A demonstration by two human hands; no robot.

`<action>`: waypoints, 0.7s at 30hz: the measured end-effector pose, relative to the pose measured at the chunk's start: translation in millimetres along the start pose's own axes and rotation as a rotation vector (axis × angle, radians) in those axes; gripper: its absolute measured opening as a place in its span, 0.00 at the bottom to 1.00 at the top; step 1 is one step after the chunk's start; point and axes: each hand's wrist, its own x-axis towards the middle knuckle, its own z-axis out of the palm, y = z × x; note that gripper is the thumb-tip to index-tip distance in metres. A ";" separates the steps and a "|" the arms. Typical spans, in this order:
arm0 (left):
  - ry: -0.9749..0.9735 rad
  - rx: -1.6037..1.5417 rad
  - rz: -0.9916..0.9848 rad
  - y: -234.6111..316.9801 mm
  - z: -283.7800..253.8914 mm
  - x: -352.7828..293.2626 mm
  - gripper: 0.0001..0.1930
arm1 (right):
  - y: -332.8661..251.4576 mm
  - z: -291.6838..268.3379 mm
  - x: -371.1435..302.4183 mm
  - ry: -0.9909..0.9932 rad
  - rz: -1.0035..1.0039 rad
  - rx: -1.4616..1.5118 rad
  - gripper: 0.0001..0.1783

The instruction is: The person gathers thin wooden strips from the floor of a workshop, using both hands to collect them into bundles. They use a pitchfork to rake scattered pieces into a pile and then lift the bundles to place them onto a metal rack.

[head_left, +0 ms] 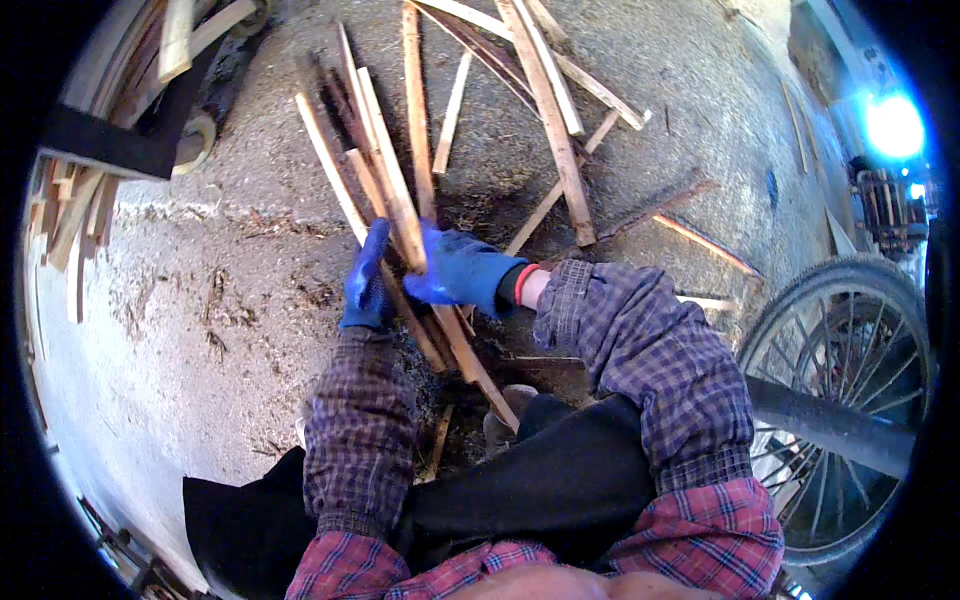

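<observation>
Both hands wear blue gloves and meet around a loose bundle of long thin wood strips (pixel 388 165), held in front of my legs. My left hand (pixel 368 280) wraps the bundle's left side. From the right, my right hand (pixel 452 265) closes over the strips, its fingers partly hidden by them. The strips fan out at the far end, and their lower ends point down toward my feet. One longer strip (pixel 412 100) stands beside the bundle, its lower end meeting my right glove.
More strips (pixel 548 110) lie crossed on the gritty concrete floor (pixel 240 300) beyond my hands. A spoked wheel (pixel 840 400) with a dark bar stands at right. At upper left, a dark frame (pixel 110 140) holds stacked wood (pixel 75 215). Bark scraps litter the floor.
</observation>
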 end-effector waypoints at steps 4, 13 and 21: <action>0.191 0.253 0.038 11.6 -3.6 15.5 0.24 | -18.5 -12.4 -2.5 0.126 -0.261 -0.023 0.40; 0.161 0.392 0.137 23.4 -31.9 58.7 0.25 | 167.5 -144.9 63.5 1.075 0.488 -0.151 0.35; 0.155 0.360 0.166 15.7 -58.7 69.9 0.25 | 195.7 -170.7 32.9 0.793 0.123 0.209 0.23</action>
